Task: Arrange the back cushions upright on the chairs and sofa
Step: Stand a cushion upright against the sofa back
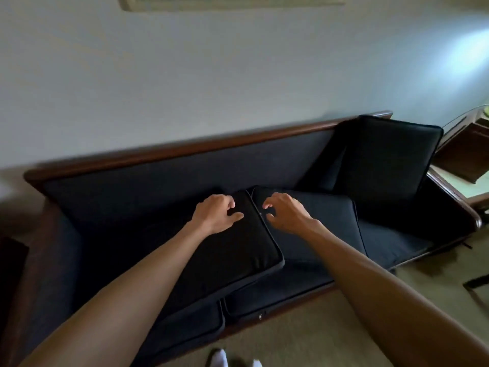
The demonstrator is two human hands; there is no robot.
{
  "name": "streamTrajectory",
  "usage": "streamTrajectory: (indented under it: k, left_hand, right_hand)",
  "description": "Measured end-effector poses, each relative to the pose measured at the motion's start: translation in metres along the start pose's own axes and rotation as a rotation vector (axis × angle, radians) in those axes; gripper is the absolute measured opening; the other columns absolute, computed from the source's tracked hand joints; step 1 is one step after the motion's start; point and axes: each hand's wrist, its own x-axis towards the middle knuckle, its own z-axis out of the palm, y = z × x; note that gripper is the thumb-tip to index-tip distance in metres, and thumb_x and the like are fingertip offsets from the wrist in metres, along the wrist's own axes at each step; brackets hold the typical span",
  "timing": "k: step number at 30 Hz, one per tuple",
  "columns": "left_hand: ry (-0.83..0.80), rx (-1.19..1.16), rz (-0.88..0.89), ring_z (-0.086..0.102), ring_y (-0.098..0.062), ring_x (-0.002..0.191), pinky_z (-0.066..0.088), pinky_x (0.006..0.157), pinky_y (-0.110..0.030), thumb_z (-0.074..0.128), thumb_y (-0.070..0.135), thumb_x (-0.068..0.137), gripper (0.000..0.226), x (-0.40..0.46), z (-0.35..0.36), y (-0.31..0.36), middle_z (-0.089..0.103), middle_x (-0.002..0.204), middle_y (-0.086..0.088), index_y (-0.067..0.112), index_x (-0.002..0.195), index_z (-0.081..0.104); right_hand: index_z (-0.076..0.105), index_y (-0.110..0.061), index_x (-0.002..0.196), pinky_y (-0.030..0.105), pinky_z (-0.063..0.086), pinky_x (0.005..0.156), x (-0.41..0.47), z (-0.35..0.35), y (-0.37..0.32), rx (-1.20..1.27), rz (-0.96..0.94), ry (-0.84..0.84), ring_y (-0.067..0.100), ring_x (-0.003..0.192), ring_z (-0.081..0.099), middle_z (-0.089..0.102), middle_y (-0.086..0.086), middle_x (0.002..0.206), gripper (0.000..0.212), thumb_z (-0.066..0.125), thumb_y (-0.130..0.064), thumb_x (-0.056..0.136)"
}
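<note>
Both forearms reach in from the bottom edge, where two white-socked feet [232, 358] are cut off, over the front edge of the dark wood-framed sofa [185, 152]. The left hand [215, 213] and right hand [287, 211] hover with loosely curled fingers, gripping nothing, over two flat black back cushions [238, 250] whose outlines merge in shadow. At the sofa's far right end a third black cushion [386, 165] leans upright; the backrest's left stretch is bare.

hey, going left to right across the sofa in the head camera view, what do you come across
Sofa's left arm → left hand over the flat back cushion → right hand over the second flat cushion → upright back cushion → sofa's right arm → side table.
</note>
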Motion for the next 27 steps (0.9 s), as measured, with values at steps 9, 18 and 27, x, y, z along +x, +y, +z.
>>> streamTrajectory:
  k: [9,18,27]
  left_hand:
    - [-0.097,0.049,-0.063,0.053,-0.02,0.113,0.052,0.084,-0.039,0.064,0.054,0.083,0.054,-0.013,0.2,-0.075,0.056,0.124,0.003,0.019,0.124,0.057]
    - [-0.02,0.241,-0.02,0.056,-0.025,0.111,0.053,0.074,-0.041,0.073,0.055,0.068,0.06,-0.03,0.288,-0.105,0.057,0.122,-0.004,0.016,0.112,0.059]
    - [-0.019,0.245,-0.018,0.061,-0.025,0.107,0.056,0.068,-0.038,0.081,0.029,0.073,0.029,-0.044,0.311,-0.117,0.06,0.121,-0.006,0.014,0.094,0.067]
  right_hand:
    - [0.057,-0.016,0.128,0.056,0.041,0.099,0.004,0.197,0.07,-0.219,-0.24,-0.108,0.031,0.128,0.046,0.051,0.008,0.138,0.069,0.064,-0.04,0.063]
    - [0.066,-0.017,0.102,0.058,0.042,0.102,0.017,0.277,0.109,-0.388,-0.46,-0.012,0.028,0.125,0.054,0.06,0.007,0.13,0.048,0.084,-0.035,0.061]
    - [0.07,-0.013,0.082,0.067,0.039,0.1,0.023,0.295,0.122,-0.38,-0.598,0.047,0.034,0.126,0.053,0.062,0.008,0.126,0.016,0.08,-0.021,0.073]
